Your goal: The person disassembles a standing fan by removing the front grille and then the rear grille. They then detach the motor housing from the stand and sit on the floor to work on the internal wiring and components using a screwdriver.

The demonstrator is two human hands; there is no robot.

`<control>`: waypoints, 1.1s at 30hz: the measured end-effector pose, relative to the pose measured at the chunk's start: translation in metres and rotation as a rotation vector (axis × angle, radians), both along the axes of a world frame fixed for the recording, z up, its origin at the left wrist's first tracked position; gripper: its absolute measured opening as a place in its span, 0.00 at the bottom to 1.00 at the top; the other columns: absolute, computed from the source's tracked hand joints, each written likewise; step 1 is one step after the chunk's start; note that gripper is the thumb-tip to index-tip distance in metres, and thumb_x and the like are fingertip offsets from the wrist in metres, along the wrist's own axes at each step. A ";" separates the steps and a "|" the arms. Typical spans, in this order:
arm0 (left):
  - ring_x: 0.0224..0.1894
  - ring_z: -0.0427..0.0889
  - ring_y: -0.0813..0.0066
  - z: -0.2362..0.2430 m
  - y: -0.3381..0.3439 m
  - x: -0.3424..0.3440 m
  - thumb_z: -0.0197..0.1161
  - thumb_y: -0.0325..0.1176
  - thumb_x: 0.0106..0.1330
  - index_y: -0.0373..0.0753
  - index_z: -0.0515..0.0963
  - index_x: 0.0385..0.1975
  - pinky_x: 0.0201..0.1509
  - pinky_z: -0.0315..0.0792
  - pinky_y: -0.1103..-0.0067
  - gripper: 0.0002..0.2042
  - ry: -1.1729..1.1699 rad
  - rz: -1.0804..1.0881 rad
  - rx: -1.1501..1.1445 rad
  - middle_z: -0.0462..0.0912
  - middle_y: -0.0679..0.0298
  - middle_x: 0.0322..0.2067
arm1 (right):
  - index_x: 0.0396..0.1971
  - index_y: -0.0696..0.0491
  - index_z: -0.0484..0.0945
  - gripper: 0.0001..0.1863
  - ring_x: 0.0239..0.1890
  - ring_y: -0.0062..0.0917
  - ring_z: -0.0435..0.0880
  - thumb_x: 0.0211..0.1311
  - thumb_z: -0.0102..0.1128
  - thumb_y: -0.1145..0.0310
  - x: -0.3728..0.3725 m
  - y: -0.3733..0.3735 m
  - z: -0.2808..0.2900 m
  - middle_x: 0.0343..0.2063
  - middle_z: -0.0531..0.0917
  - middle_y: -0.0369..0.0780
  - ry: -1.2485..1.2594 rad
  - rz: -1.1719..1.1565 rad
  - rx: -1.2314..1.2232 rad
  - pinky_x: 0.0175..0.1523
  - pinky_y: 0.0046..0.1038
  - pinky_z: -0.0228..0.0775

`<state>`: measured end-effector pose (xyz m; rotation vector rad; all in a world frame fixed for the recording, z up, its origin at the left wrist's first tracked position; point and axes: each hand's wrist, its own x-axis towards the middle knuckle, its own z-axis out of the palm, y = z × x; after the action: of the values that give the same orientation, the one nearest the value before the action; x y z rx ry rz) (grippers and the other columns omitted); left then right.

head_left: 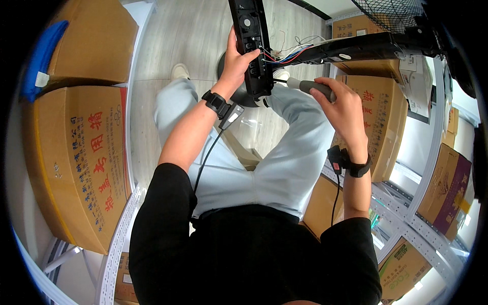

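My left hand (235,67) grips the near part of a long black plastic housing (255,35), its thumb lying across the inner face. Small fittings and screw holes line that face. In my right hand (343,104) is a screwdriver (306,86) with a grey handle, fingers wrapped round it. Its shaft points left at the housing's lower end; whether the tip touches cannot be made out. Red, blue and white wires (292,55) run from the housing to a black bar (351,49) that stretches off to the right.
Cardboard boxes (81,162) stand on a white metal rack at the left, with a blue item (43,61) on top. More boxes (378,122) sit on the perforated shelving (406,223) at right. Black mesh (394,12) hangs top right. A dark round base (244,96) is between my legs.
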<state>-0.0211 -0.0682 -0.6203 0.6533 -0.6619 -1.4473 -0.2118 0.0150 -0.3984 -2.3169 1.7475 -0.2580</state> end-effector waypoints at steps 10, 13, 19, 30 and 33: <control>0.61 0.75 0.72 -0.002 0.000 0.000 0.62 0.13 0.58 0.47 0.47 0.77 0.66 0.70 0.72 0.47 -0.002 -0.009 -0.009 0.70 0.63 0.63 | 0.48 0.53 0.82 0.18 0.32 0.40 0.86 0.59 0.71 0.65 0.010 0.008 0.010 0.32 0.84 0.46 -0.051 -0.006 0.056 0.38 0.34 0.77; 0.61 0.74 0.72 -0.006 0.000 0.000 0.62 0.13 0.59 0.47 0.47 0.77 0.67 0.69 0.72 0.47 -0.010 -0.019 -0.008 0.69 0.63 0.64 | 0.48 0.52 0.83 0.18 0.33 0.38 0.86 0.58 0.72 0.66 0.007 0.007 0.007 0.34 0.85 0.45 -0.005 0.012 0.055 0.39 0.32 0.77; 0.63 0.73 0.71 -0.003 0.000 0.000 0.61 0.13 0.59 0.47 0.47 0.77 0.68 0.69 0.72 0.47 0.011 -0.028 -0.009 0.67 0.63 0.66 | 0.46 0.52 0.84 0.16 0.33 0.37 0.86 0.58 0.73 0.66 0.005 0.003 0.004 0.36 0.86 0.44 -0.040 -0.013 0.010 0.38 0.31 0.77; 0.63 0.73 0.70 0.000 0.001 -0.001 0.62 0.13 0.59 0.47 0.46 0.77 0.67 0.69 0.71 0.48 -0.008 -0.034 -0.018 0.68 0.63 0.65 | 0.46 0.50 0.86 0.16 0.31 0.23 0.84 0.56 0.75 0.70 0.022 0.006 0.033 0.36 0.86 0.39 -0.122 -0.143 -0.224 0.34 0.22 0.75; 0.62 0.74 0.70 0.002 0.002 -0.002 0.62 0.13 0.58 0.46 0.46 0.77 0.66 0.70 0.71 0.47 -0.008 -0.055 -0.028 0.69 0.62 0.63 | 0.47 0.50 0.85 0.16 0.32 0.21 0.83 0.58 0.74 0.70 0.024 -0.006 0.018 0.38 0.87 0.37 -0.181 -0.108 -0.274 0.33 0.20 0.75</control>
<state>-0.0229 -0.0664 -0.6182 0.6234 -0.7100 -1.4843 -0.1873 0.0091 -0.3806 -2.2909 1.8461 -0.7445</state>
